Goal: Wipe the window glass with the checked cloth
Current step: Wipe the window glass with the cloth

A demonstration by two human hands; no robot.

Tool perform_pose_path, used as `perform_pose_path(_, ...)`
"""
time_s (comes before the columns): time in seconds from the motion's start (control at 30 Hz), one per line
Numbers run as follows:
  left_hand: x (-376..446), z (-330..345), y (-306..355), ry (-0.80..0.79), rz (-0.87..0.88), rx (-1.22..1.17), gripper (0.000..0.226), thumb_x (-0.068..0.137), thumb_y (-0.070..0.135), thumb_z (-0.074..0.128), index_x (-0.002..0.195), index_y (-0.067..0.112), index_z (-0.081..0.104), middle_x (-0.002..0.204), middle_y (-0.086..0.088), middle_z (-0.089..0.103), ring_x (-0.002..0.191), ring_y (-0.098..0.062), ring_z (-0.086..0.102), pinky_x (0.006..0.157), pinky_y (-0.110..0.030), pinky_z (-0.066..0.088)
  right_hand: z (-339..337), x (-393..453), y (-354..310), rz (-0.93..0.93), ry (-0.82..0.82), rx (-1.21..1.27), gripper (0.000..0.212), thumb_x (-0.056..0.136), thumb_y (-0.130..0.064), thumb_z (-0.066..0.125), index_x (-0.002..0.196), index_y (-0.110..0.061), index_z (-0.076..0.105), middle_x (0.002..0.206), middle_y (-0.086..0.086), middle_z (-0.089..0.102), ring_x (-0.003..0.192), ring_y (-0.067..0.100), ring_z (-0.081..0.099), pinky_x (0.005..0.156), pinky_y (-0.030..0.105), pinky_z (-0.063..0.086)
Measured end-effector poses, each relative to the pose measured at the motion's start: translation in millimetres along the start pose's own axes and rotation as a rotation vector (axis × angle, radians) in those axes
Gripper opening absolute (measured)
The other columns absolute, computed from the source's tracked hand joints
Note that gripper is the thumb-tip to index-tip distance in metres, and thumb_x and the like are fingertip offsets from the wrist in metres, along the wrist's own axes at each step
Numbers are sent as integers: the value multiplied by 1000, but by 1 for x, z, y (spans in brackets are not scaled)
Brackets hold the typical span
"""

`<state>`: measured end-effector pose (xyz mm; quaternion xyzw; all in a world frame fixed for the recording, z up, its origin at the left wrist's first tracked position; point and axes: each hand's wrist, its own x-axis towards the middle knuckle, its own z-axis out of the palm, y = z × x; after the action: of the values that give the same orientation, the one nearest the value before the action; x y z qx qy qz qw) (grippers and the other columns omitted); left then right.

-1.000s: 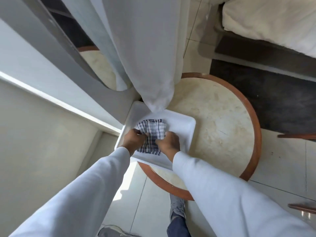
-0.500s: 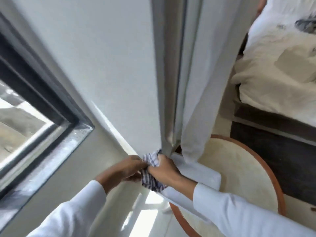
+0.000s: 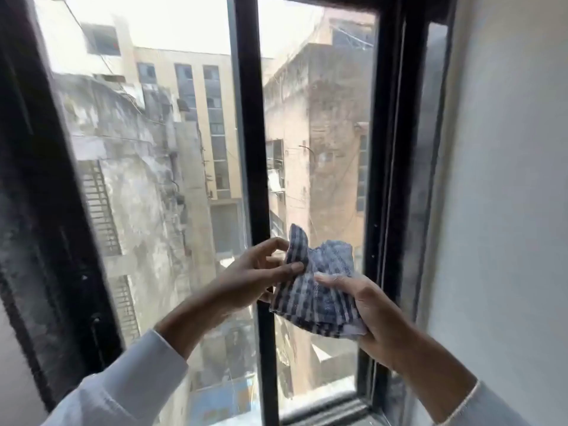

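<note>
The checked cloth (image 3: pixel 319 287), blue and white and bunched up, is held in the air in front of the window glass (image 3: pixel 319 142). My left hand (image 3: pixel 255 275) pinches its upper left edge between thumb and fingers. My right hand (image 3: pixel 368 309) grips its lower right part from underneath. The glass has two panes, split by a black vertical bar (image 3: pixel 250 155), and looks dusty and streaked. The cloth is near the lower part of the right pane; whether it touches the glass I cannot tell.
A black window frame (image 3: pixel 384 179) borders the glass on the right, with a white wall (image 3: pixel 507 195) beside it. A dark frame post (image 3: pixel 37 210) stands at the left. The sill (image 3: pixel 325 410) runs along the bottom. Buildings show outside.
Both hands lifted the cloth out of the white tray on the round table and raised it to the window. The view swung up from the table to the glass.
</note>
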<state>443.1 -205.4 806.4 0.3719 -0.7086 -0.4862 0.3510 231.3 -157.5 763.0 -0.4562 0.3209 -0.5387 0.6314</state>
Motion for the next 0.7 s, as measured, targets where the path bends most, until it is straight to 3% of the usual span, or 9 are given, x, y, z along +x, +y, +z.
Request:
perform_pose_path(0.1, -19, -64, 15, 188, 171, -14, 32, 97, 30, 75, 124, 14, 71, 117, -22, 81, 94, -15, 81, 77, -35, 67, 59, 50, -16, -20, -134, 29, 39, 95, -15, 73, 132, -2, 72, 127, 25, 80, 112, 37, 79, 94, 49, 68)
perform_pose_path(0.17, -28, -102, 7, 468, 335, 260, 24, 96, 39, 76, 116, 25, 76, 112, -5, 84, 104, -7, 79, 90, -39, 66, 104, 85, -10, -193, -55, -31, 25, 102, -5, 68, 127, -2, 72, 119, 20, 82, 103, 30, 81, 86, 45, 70)
perform_pose_path(0.27, -36, -157, -11, 1112, 551, 983, 36, 107, 46, 67, 135, 23, 73, 140, 2, 73, 137, -20, 62, 116, -38, 49, 151, 122, 7, -731, 235, -363, 34, 97, 18, 55, 114, -3, 75, 93, 0, 79, 81, 7, 74, 71, 29, 61)
perform_pose_path(0.33, -42, -187, -15, 1341, 579, 1196, 51, 113, 43, 56, 154, 13, 62, 163, -7, 59, 155, -31, 48, 128, -41, 38, 169, 145, 16, -1130, 398, -650, 52, 90, 18, 49, 127, -7, 76, 118, -3, 81, 108, 4, 76, 90, 21, 60)
perform_pose_path(0.4, -42, -207, -18, 1387, 555, 1255, 61, 117, 40, 48, 166, 4, 45, 176, -14, 41, 166, -35, 35, 136, -42, 26, 180, 168, 26, -1320, 391, -943, 71, 86, 9, 43, 150, -14, 66, 161, 11, 60, 151, 25, 56, 120, 28, 50)
perform_pose_path(0.5, -38, -221, -25, 1376, 492, 1214, 66, 119, 36, 40, 173, 2, 25, 184, -17, 19, 172, -31, 19, 140, -45, 19, 197, 194, 59, -1245, 301, -1366, 72, 95, -10, 49, 166, -17, 44, 182, 14, 23, 171, 36, 14, 136, 57, 28)
perform_pose_path(0.6, -37, -231, -31, 1338, 522, 1120, 67, 119, 31, 38, 175, 1, 15, 185, -20, 8, 174, -32, 8, 142, -45, 14, 215, 201, 94, -1159, 211, -1571, 87, 105, -51, 57, 172, -6, 23, 184, 14, 5, 172, 28, -2, 142, 44, 5)
perform_pose_path(0.63, -37, -233, -33, 1335, 526, 1115, 67, 119, 29, 37, 175, 0, 14, 185, -21, 7, 174, -32, 8, 142, -44, 13, 221, 202, 94, -1182, 214, -1608, 87, 106, -52, 56, 171, -4, 24, 182, 14, 6, 171, 28, 0, 141, 40, 2)
perform_pose_path(0.7, -37, -235, -35, 1332, 534, 1115, 65, 119, 27, 36, 174, -1, 15, 185, -22, 7, 174, -31, 8, 142, -44, 13, 230, 209, 79, -1303, 271, -1658, 74, 108, -31, 60, 170, -2, 30, 180, 17, 14, 169, 27, 8, 140, 40, 6)
